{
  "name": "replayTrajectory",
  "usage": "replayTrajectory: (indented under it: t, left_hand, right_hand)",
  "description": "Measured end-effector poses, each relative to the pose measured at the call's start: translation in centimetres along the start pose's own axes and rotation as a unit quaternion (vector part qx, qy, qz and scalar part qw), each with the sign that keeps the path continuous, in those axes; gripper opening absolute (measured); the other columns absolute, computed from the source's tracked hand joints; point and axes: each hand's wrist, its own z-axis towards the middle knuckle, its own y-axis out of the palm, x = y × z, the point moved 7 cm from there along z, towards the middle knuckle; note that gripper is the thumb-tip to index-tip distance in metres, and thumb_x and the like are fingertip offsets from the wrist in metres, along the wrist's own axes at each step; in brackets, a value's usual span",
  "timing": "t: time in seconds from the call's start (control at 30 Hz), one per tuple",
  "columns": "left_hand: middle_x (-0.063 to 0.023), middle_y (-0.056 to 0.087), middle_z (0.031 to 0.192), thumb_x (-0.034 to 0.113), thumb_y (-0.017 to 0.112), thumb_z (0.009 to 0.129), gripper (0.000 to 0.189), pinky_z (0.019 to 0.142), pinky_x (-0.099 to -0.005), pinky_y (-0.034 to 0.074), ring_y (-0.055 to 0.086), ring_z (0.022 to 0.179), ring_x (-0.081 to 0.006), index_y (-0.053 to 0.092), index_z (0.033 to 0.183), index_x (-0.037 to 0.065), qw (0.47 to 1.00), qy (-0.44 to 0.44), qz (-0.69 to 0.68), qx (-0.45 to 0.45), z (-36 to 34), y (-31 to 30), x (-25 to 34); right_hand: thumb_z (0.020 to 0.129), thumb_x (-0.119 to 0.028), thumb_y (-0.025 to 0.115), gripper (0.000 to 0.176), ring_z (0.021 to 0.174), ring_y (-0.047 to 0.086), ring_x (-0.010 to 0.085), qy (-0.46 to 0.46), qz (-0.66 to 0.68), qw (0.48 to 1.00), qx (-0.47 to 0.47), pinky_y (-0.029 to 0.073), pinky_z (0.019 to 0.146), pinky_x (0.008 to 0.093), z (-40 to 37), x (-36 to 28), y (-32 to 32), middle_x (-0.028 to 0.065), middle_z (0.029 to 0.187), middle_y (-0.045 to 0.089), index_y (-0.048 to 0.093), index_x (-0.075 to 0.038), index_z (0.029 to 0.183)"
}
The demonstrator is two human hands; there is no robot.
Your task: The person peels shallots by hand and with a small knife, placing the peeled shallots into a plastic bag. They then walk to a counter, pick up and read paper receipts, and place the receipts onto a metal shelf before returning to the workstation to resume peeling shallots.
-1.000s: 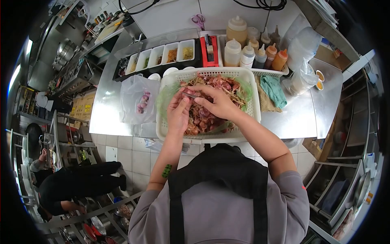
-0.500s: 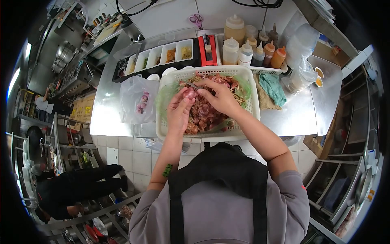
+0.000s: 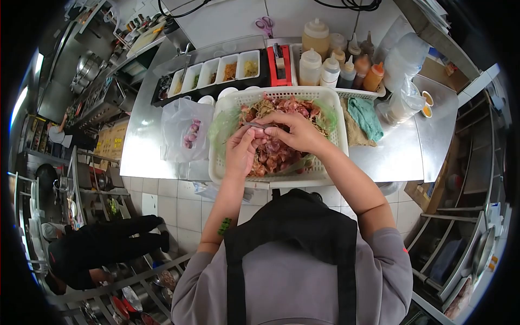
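Above a white plastic basket [image 3: 342,132], my left hand [image 3: 240,155] pinches a pinkish shallot [image 3: 259,132]. My right hand [image 3: 299,133] is closed around a small knife [image 3: 253,125], whose thin blade lies across the top of the shallot; its handle is hidden in my palm. Reddish-brown shallots [image 3: 273,154] with dry skins and roots fill the basket, on a green mesh net [image 3: 223,132]. To the left, a clear plastic bag [image 3: 172,142] holds several peeled purple shallots [image 3: 190,134].
Behind the basket stand a rack of white condiment tubs [image 3: 230,69], a red tape dispenser [image 3: 279,67] and several squeeze bottles [image 3: 310,67]. A green cloth [image 3: 365,118] lies to the right. Another person [image 3: 97,246] in dark clothes is at the lower left.
My hands have drawn closer together around the shallot, and my right fingers now cover more of it. The knife blade has turned flatter across it. The view has shifted slightly.
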Motion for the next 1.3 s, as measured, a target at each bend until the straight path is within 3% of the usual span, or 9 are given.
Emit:
replayTrajectory:
  t: [0.17, 0.37, 0.6, 0.8, 0.9, 1.0, 1.17, 1.3]
  left_hand:
    - [-0.0116, 0.062, 0.098, 0.013, 0.051, 0.09, 0.027, 0.076, -0.0283, 0.051, 0.061, 0.086, -0.0179, 0.052, 0.111, -0.003, 0.997, -0.012, -0.05, 0.053, 0.5, 1.0, 0.8]
    - [-0.0124, 0.061, 0.101, 0.01, 0.05, 0.09, 0.026, 0.081, -0.0309, 0.051, 0.061, 0.09, -0.0192, 0.052, 0.113, -0.003, 0.998, 0.0, -0.021, 0.065, 0.2, -0.7, 0.3]
    - [-0.0114, 0.061, 0.098, 0.009, 0.051, 0.089, 0.025, 0.081, -0.0301, 0.051, 0.061, 0.09, -0.0184, 0.053, 0.112, -0.002, 0.997, 0.002, -0.029, 0.076, 0.3, -0.3, 0.5]
    - [-0.0113, 0.061, 0.1, 0.008, 0.051, 0.089, 0.026, 0.077, -0.0314, 0.053, 0.061, 0.088, -0.0181, 0.053, 0.112, -0.002, 1.0, 0.019, 0.009, 0.023, 0.1, -0.1, 0.1]
    - [-0.0114, 0.061, 0.101, 0.009, 0.051, 0.089, 0.027, 0.077, -0.0314, 0.054, 0.061, 0.088, -0.0185, 0.052, 0.113, -0.003, 0.999, 0.007, -0.02, 0.033, 0.5, 0.5, 0.1]
    - [-0.0115, 0.061, 0.101, 0.009, 0.052, 0.089, 0.03, 0.077, -0.0307, 0.054, 0.062, 0.089, -0.0194, 0.051, 0.116, -0.003, 0.997, -0.023, -0.056, 0.05, 0.5, 1.0, 0.4]
    - [-0.011, 0.06, 0.102, 0.011, 0.053, 0.088, 0.034, 0.077, -0.0295, 0.053, 0.061, 0.091, -0.0205, 0.049, 0.12, -0.002, 0.994, -0.057, -0.062, 0.071, 0.5, -0.1, -0.3]
    - [-0.0099, 0.061, 0.101, 0.011, 0.054, 0.088, 0.034, 0.077, -0.0277, 0.052, 0.061, 0.091, -0.0195, 0.049, 0.119, 0.0, 0.993, -0.071, -0.062, 0.076, 0.5, -0.1, -0.3]
  right_hand:
    - [0.085, -0.013, 0.057, 0.028, 0.103, 0.056, 0.0169, 0.039, 0.087, 0.995, 0.017, 0.042, 0.089, 0.0302, -0.2, -0.2, -0.3, 0.0059, 0.109, 0.061, 0.056, -0.005, 0.112]
    - [0.086, -0.013, 0.056, 0.028, 0.104, 0.055, 0.0176, 0.018, 0.036, 0.999, -0.01, 0.041, 0.091, 0.0303, -0.1, -0.4, 0.0, 0.007, 0.109, 0.06, 0.055, -0.005, 0.113]
    - [0.086, -0.012, 0.057, 0.029, 0.106, 0.054, 0.0175, 0.018, 0.075, 0.997, -0.023, 0.04, 0.092, 0.0306, 0.0, -0.1, 0.1, 0.0077, 0.111, 0.059, 0.055, -0.004, 0.113]
    - [0.087, -0.012, 0.055, 0.028, 0.098, 0.056, 0.0167, 0.047, 0.041, 0.998, -0.009, 0.042, 0.089, 0.0297, 0.0, 0.9, 0.1, 0.0068, 0.108, 0.059, 0.054, -0.003, 0.113]
    - [0.086, -0.017, 0.057, 0.025, 0.088, 0.06, 0.0162, 0.025, 0.046, 0.998, 0.039, 0.045, 0.079, 0.0296, 0.1, 1.2, -0.3, 0.0073, 0.096, 0.064, 0.057, -0.006, 0.107]
    - [0.087, -0.017, 0.056, 0.021, 0.082, 0.055, 0.0096, 0.087, 0.136, 0.984, 0.076, 0.044, 0.077, 0.0264, 0.1, 2.6, -0.7, 0.0025, 0.091, 0.062, 0.059, -0.006, 0.105]
    - [0.087, -0.016, 0.056, 0.02, 0.084, 0.056, 0.0124, 0.063, 0.062, 0.99, 0.113, 0.044, 0.077, 0.0277, -0.1, 2.3, -1.5, 0.0043, 0.093, 0.062, 0.059, -0.005, 0.104]
    - [0.086, -0.016, 0.057, 0.021, 0.087, 0.055, 0.0129, 0.125, -0.026, 0.988, 0.09, 0.044, 0.079, 0.0279, -0.1, 3.1, -1.8, 0.0051, 0.094, 0.06, 0.058, -0.003, 0.103]
